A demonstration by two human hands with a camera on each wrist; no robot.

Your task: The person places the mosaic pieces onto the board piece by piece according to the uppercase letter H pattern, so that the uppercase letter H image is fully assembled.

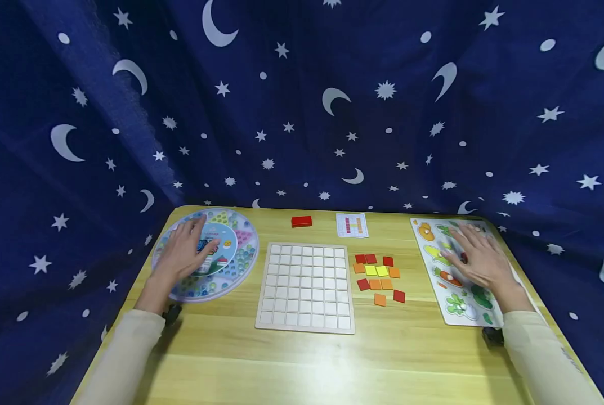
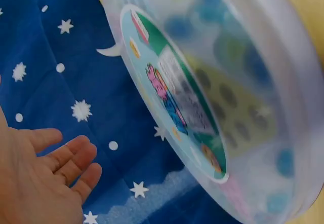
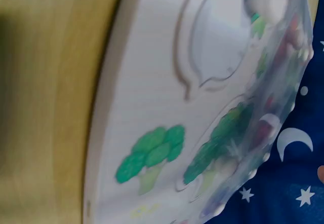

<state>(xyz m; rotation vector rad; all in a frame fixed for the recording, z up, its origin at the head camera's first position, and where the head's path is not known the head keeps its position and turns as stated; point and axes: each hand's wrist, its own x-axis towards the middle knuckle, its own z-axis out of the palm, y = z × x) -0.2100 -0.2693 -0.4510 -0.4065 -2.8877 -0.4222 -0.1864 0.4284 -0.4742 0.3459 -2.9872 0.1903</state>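
Observation:
My left hand [image 1: 182, 247] is held over a round, clear-lidded game box [image 1: 243, 256] at the table's left, fingers spread and holding nothing. In the left wrist view, the same hand [image 2: 48, 171] appears apart from the box lid [image 2: 172, 97], its fingers loosely bent. At the right, my right hand [image 1: 481, 261] hovers over a vegetable knob puzzle board [image 1: 448, 315] with fingers extended and nothing in them. The right wrist view shows broccoli pieces and an outlined recess on that board [image 3: 152, 82]; only a sliver of fingertip [image 3: 321, 174] enters at its edge.
Between the hands lies a wooden tray [image 1: 305, 330] filled with pale squares. Beside it are scattered red tiles [image 1: 399, 296], orange tiles [image 1: 380, 300] and yellow tiles [image 1: 370, 270]. A red block [image 1: 302, 221] and a pattern card [image 1: 352, 230] sit behind. A starry curtain [image 1: 302, 157] borders the table.

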